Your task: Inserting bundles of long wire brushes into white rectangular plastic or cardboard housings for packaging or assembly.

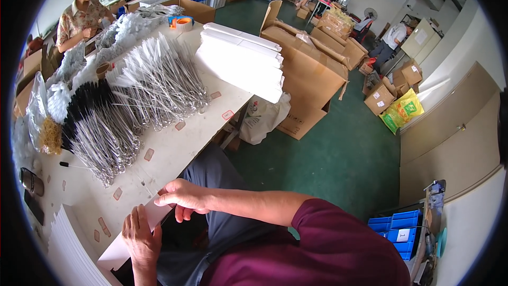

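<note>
A long white card strip (pixel 114 253) lies slantwise over the near edge of the table, with both hands on it. My left hand (pixel 142 238) grips its middle, fingers on top and thumb at the side. My right hand (pixel 185 196) pinches its far end between thumb and fingers. Left of my left hand stands a stack of white card sheets (pixel 69 246). Further up the table lie wire-handled brushes with white bristles (pixel 164 79) and black bristles (pixel 90 100), their looped ends toward me. A single small black brush (pixel 64 164) lies apart.
White folded cartons (pixel 241 58) are piled at the table's far right corner, near an orange tape roll (pixel 183 23). Large cardboard boxes (pixel 301 69) and a white bag (pixel 264 119) stand beside the table. A co-worker (pixel 82 16) sits across. Blue crates (pixel 402 230) stand at lower right.
</note>
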### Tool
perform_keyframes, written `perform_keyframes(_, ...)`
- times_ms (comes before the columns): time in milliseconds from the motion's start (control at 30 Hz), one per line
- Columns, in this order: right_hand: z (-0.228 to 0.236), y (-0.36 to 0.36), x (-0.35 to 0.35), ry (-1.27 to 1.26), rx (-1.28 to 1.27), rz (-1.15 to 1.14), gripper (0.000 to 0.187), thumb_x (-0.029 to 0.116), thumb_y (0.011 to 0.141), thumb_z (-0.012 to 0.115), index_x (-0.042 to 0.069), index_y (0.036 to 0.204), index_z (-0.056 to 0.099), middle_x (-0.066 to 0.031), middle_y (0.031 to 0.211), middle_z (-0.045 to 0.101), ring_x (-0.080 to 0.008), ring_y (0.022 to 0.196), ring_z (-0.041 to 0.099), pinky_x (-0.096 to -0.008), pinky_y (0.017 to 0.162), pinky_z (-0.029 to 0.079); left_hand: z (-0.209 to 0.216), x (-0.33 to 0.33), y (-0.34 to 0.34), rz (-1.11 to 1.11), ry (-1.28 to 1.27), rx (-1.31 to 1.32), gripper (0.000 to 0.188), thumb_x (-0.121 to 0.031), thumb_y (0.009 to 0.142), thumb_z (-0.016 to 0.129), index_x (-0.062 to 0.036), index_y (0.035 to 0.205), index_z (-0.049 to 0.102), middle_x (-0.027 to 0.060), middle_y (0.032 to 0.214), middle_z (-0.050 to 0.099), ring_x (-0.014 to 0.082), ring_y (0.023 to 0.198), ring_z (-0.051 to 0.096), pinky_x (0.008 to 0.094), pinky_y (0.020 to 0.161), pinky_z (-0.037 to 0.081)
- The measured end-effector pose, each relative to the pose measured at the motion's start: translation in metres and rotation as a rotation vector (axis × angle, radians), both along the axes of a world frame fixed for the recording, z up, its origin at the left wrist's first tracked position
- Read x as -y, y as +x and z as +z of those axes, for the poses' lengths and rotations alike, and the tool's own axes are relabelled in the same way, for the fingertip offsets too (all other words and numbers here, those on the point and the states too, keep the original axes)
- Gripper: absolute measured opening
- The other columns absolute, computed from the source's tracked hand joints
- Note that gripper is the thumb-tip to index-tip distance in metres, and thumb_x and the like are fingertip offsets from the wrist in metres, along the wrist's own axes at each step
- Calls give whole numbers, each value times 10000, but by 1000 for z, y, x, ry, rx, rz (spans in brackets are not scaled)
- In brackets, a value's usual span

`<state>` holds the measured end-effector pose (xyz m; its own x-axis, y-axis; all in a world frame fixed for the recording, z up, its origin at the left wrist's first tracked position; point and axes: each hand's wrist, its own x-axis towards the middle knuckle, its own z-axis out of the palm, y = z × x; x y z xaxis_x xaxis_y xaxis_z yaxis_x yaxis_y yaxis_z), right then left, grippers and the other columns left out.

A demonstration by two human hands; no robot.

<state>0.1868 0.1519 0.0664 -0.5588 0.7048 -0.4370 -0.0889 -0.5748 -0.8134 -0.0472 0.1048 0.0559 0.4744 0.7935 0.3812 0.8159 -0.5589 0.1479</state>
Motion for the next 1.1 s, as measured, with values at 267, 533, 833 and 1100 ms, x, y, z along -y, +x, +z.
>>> perform_keyframes(267,8,2,4,773,524,-57,536,202,902,765,-77,1316,572,-192,1176,670,-307,827,722,-397,764,594,11,-8,0,8,-75,14,621,-117,747,749,67,1304,544,236,1163,637,424,991,640,509,849,533)
perform_keyframes(533,-16,-25,-11,1889,1051,148,535,319,816,752,-73,1159,634,-157,1167,637,-296,1160,579,-417,1040,442,23,-25,14,32,-201,101,575,-105,715,807,44,1234,608,218,1070,677,428,965,663,513,835,536)
perform_keyframes(833,-7,-7,-36,1636,815,319,567,276,833,773,-70,1242,587,-150,1173,632,-291,1111,598,-396,1019,466,24,-20,-6,89,-194,74,654,-91,695,822,56,1282,574,224,1122,663,422,1011,656,503,868,537)
perform_keyframes(1100,-16,-34,-27,1793,907,357,622,360,871,706,-88,1285,581,-143,1148,623,-266,1096,600,-387,996,458,18,-23,-9,90,-277,112,680,-120,660,847,59,1263,590,217,1135,662,425,1016,650,514,870,533)
